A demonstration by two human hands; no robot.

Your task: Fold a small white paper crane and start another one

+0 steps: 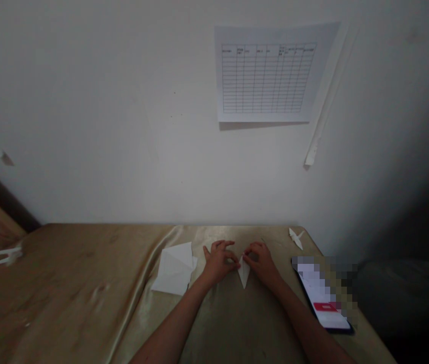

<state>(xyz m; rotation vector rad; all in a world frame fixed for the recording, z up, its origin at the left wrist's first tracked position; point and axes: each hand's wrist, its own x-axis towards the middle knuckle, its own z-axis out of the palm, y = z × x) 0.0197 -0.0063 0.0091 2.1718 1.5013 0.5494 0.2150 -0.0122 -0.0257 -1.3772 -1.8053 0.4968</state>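
Note:
A small folded piece of white paper (244, 274), pointed at its near end, lies on the tan cloth-covered table (85, 293). My left hand (218, 260) pinches its top left edge with curled fingers. From the other side, my right hand (262, 262) pinches the top right edge. Both hands rest on the table, fingertips nearly meeting over the paper.
A stack of white paper sheets (175, 268) lies just left of my left hand. A phone (324, 298) with a lit screen sits at the right edge. Folded paper cranes lie at the far right (296, 237) and far left (5, 255). A printed table sheet (271, 73) hangs on the wall.

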